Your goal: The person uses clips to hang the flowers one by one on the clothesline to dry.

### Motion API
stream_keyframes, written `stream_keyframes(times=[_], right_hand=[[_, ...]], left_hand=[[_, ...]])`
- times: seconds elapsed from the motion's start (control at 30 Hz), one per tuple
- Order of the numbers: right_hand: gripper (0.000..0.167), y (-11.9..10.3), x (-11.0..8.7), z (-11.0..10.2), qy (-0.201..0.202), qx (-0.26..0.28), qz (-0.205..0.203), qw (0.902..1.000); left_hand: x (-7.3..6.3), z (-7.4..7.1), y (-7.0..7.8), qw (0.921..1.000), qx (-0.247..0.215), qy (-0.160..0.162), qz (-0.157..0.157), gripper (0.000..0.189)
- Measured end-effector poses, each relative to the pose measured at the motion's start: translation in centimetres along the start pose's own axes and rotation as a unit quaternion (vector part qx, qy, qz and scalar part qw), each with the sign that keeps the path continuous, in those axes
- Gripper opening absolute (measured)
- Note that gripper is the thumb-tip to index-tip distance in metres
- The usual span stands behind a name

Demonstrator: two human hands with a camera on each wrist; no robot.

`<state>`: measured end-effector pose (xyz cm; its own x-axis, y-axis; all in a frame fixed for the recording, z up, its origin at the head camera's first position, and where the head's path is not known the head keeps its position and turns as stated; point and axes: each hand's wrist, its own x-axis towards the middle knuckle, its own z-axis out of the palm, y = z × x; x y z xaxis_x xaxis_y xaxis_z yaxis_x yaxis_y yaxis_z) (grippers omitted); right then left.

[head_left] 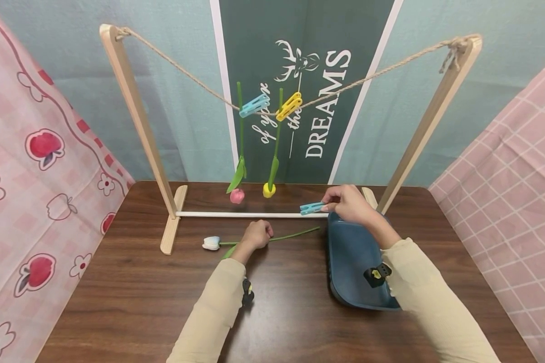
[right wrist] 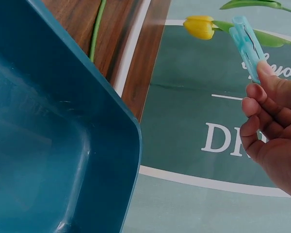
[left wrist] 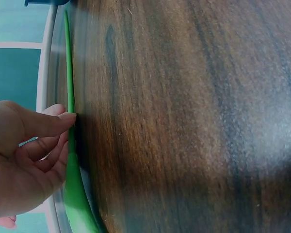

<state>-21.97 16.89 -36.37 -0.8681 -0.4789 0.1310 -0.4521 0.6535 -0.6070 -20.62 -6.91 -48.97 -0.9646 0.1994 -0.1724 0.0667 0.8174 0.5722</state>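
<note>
My left hand [head_left: 257, 234] pinches the green stem [left wrist: 70, 87] of an artificial tulip with a white and pale-blue bloom [head_left: 211, 243]. This tulip lies low over the table, its bloom to the left. Above the far end of a blue basin, my right hand [head_left: 348, 202] holds a light-blue clothespin [head_left: 312, 208] by one end between thumb and fingers. From the rope [head_left: 186, 75] hang a pink tulip [head_left: 237, 195] under a blue clothespin [head_left: 255, 105] and a yellow tulip [head_left: 269, 189] under a yellow clothespin [head_left: 289, 106], both bloom down.
The blue basin [head_left: 330, 262] stands on the right of the wooden table [head_left: 131, 297]. Two wooden posts, left [head_left: 138, 121] and right [head_left: 429, 126], carry the sagging rope. A white rod [head_left: 250, 215] joins them low down. Curtains surround the table behind and at both sides.
</note>
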Motion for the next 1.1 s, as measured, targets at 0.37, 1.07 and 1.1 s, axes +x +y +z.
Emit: stream_keyframes(times=[0.37, 1.07, 1.1], right_hand=[[0.007, 0.4, -0.1, -0.1, 0.008, -0.004, 0.003, 1.0000], [0.004, 0.2, 0.1, -1.5, 0.010, -0.018, 0.009, 0.9997], [0.004, 0.2, 0.1, -1.6, 0.011, -0.018, 0.009, 0.9997]], left_hand=[[-0.3, -0.1, 0.1, 0.9990, 0.027, 0.003, 0.035, 0.015], [-1.1, -3.3, 1.1, 0.9860, 0.083, -0.073, 0.126, 0.023], [-1.2, -3.5, 1.1, 0.9863, 0.081, -0.071, 0.125, 0.024]])
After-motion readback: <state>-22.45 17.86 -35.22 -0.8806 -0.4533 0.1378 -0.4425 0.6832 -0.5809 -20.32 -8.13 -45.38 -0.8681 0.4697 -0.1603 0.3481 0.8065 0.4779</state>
